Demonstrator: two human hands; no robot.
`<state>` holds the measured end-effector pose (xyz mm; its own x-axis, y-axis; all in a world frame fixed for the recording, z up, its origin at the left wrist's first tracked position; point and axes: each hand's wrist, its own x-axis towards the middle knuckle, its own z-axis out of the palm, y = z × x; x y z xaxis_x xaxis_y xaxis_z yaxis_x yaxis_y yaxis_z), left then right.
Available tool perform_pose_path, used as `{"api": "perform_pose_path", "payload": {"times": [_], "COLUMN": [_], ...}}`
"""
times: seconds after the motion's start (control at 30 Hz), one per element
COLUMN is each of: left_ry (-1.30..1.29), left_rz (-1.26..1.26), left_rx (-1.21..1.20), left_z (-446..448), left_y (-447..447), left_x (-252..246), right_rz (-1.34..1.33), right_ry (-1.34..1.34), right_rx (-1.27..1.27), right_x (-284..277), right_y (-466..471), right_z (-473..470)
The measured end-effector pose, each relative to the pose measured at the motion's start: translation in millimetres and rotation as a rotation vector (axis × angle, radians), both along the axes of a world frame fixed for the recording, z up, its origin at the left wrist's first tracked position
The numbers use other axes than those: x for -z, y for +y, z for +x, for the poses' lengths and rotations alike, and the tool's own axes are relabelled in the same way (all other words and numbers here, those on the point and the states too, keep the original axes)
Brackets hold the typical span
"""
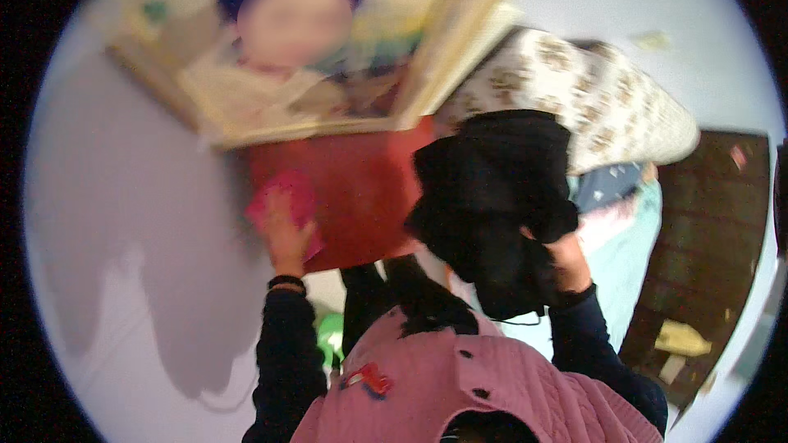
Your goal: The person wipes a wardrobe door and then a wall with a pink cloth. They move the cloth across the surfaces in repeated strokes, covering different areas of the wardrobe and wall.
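My left hand presses a bright pink cloth against a red tabletop, near its left edge. The cloth is bunched under my fingers, which are blurred. On the other side, my right hand grips a black fabric garment or bag by its lower right part. This bundle is held up in front of my body and covers the right end of the red top. A thin black cord hangs at its lower edge.
Behind the red top stands a gold-framed picture or mirror showing a person. A white padded cover with brown flowers lies to the right, beside light blue bedding. Farther right is a dark brown surface with a yellow item.
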<state>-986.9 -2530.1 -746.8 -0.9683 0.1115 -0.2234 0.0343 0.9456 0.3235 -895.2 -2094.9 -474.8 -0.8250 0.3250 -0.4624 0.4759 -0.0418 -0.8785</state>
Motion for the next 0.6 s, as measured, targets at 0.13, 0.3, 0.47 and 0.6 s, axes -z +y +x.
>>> {"api": "perform_pose_path", "payload": {"times": [0.13, 0.3, 0.47, 0.6], "left_ry": [0.052, -0.005, -0.078, -0.136], "left_rz": [-0.06, -0.156, 0.032, 0.072], "left_rx": [-0.24, -0.019, 0.465, 0.629], "left_z": [-4, 23, 57, 59], "left_y": [12, 82, 163, 182], "left_x": [16, 27, 15, 11], "right_rz": [0.012, -0.177, -0.13, -0.099], "right_ry": [-0.059, -0.031, -0.156, -0.129], "right_rx": [0.168, 0.495, 0.813, 0.932], "right_x": [-14, -18, 22, 80], "right_y": [12, 49, 117, 194], "right_z": [27, 87, 187, 242]}}
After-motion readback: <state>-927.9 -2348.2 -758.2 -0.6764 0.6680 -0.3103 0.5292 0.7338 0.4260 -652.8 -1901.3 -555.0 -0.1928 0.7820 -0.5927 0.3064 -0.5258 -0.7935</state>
